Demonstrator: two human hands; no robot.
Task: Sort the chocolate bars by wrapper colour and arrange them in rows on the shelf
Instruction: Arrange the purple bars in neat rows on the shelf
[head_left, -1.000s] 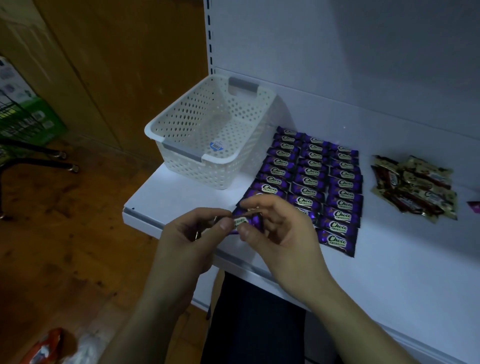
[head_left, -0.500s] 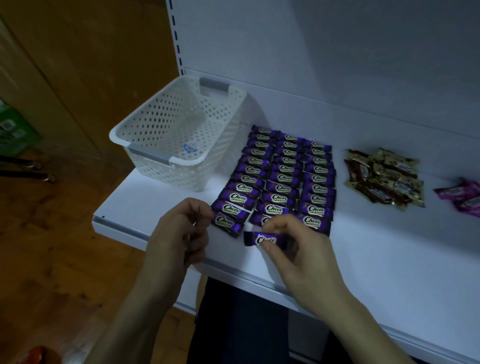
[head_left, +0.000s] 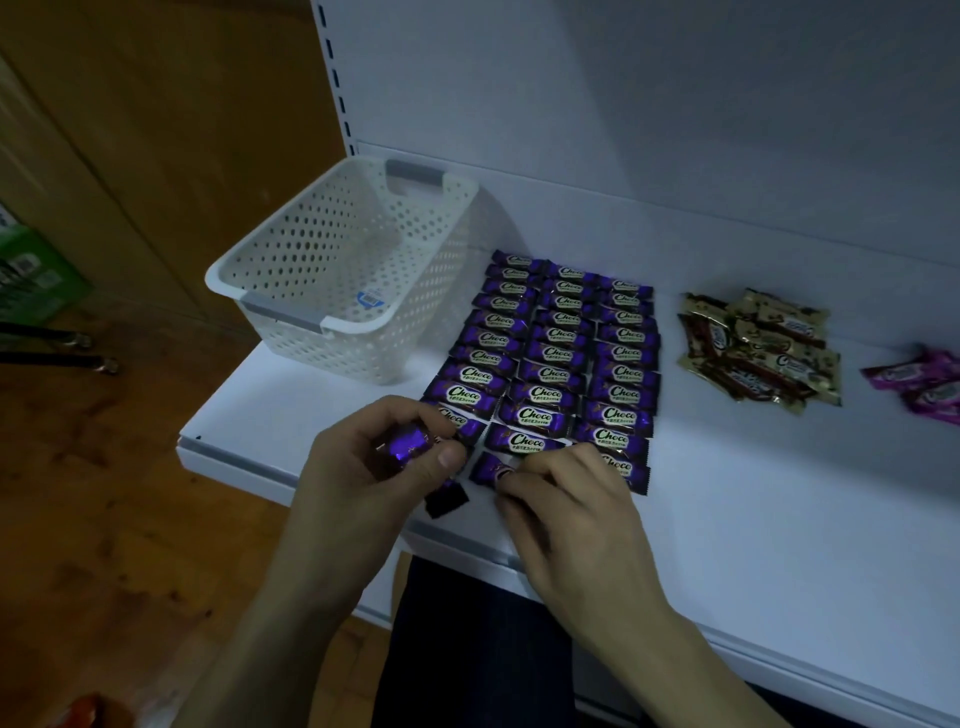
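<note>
Head view: my right hand (head_left: 566, 514) has its fingers (head_left: 525, 475) curled down, tips clamped on the front bar (head_left: 488, 470). That bar lies on the shelf (head_left: 779, 519) at the near end of the middle purple line, close to the shelf's front edge. My left hand (head_left: 374, 467) is just beside it, fingers closed round the held bar (head_left: 408, 441), also purple, over the front edge; a dark wrapper end pokes out under that hand. The purple rows (head_left: 550, 358) run in three lines from the front edge toward the back wall, labels up, packed close. A white basket (head_left: 337, 353) stands at the shelf's left end, just beside the rows. Right of the rows and apart from them lies a loose brown pile (head_left: 758, 348). Pink bars (head_left: 924, 384) lie farther right, cut off by the frame.
</note>
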